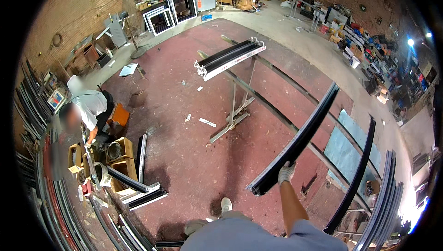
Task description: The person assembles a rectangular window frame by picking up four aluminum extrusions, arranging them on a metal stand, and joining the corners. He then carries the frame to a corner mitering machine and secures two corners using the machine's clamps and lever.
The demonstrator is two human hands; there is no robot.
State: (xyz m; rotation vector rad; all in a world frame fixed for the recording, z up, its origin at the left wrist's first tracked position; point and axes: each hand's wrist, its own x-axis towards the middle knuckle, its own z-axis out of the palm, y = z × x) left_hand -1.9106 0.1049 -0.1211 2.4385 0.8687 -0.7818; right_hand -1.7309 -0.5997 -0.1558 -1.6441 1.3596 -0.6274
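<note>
A white-gloved right hand (286, 172) grips a black profile (295, 142) over the dull red floor (194, 159), a co-worker's white shirt (90, 103) at left of the frame

I see even daylight, lamp (410, 42) glare far right, soft floor shadows, heavy fisheye bending, black vignette corners

Left hand out of view — own torso (240, 237) cut by lower edge; co-worker's (87, 108) hands too small to tell.
</note>
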